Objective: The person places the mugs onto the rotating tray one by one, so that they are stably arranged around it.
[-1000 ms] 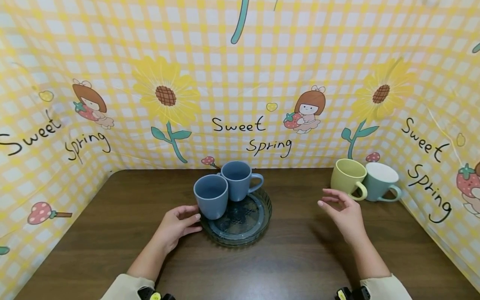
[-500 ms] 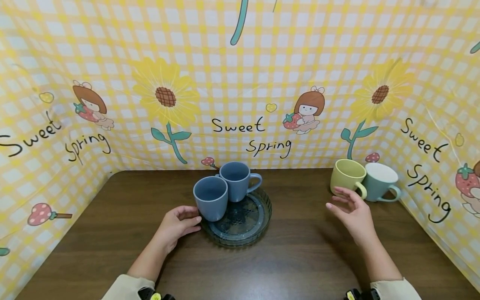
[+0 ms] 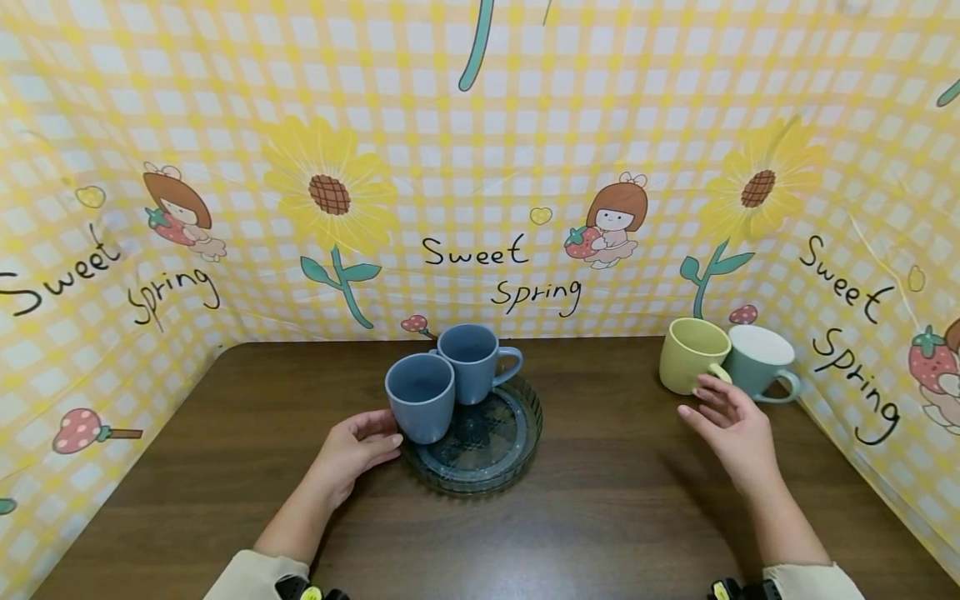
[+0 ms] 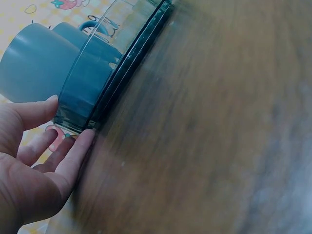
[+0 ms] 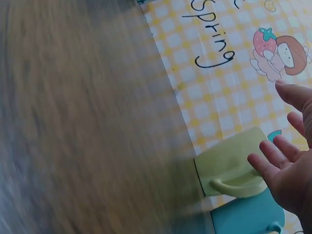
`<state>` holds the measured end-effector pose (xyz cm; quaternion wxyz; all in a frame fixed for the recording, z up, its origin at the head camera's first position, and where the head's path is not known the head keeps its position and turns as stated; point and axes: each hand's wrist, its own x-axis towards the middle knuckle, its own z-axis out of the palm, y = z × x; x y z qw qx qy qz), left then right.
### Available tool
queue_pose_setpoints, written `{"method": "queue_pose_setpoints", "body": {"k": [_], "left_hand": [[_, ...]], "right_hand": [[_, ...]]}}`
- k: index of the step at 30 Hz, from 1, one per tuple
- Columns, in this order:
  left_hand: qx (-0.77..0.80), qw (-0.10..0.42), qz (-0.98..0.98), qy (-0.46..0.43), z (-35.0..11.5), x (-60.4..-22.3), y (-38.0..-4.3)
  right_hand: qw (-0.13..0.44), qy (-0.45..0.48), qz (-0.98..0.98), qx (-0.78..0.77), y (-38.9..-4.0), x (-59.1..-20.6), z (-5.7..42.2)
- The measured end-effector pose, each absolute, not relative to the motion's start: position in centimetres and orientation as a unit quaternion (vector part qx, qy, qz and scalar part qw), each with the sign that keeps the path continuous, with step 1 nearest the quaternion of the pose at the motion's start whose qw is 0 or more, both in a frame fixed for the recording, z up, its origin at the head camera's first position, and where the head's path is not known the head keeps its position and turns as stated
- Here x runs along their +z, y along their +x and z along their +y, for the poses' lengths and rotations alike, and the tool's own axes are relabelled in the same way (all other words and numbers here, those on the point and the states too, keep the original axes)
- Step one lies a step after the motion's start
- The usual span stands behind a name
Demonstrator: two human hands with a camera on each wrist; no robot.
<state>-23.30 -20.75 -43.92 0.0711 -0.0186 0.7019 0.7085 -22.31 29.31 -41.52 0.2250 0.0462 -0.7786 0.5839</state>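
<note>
A glass dish (image 3: 491,454) is seen at six o'clock in the head view, touched at its nine o'clock edge by the left hand (image 3: 356,457). The thumb is set near the rim and the fingers are laid apart, only slightly bent, against the side; nothing is gripped.

Two upright mugs are carried by the dish: the front blue mug (image 3: 422,407) toward ten o'clock, the rear blue mug (image 3: 477,379) toward twelve, its handle pointed to three.

Well apart from the dish, between two and three o'clock, a yellow mug (image 3: 682,367) and a teal mug (image 3: 756,367) are stood just beside each other, their handles turned to about four. The right hand (image 3: 738,433) is held with thumb spread and fingers loosely bent, nothing grasped. The yellow mug is placed at eleven o'clock from it, the teal mug at one; whether the yellow handle is touched cannot be told.

The brown bench (image 3: 570,533) is backed at twelve o'clock by a checked cloth (image 3: 465,167) printed with flowers and "Sweet Spring".
</note>
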Motion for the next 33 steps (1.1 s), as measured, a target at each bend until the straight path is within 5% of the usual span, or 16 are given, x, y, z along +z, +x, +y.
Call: {"method": "queue_pose_setpoints", "body": {"k": [33], "left_hand": [[0.730, 0.089, 0.677, -0.011, -20.9, -44.0, -22.8]], "right_hand": [[0.239, -0.053, -0.744, 0.622, -23.0, -42.0, 33.0]]}}
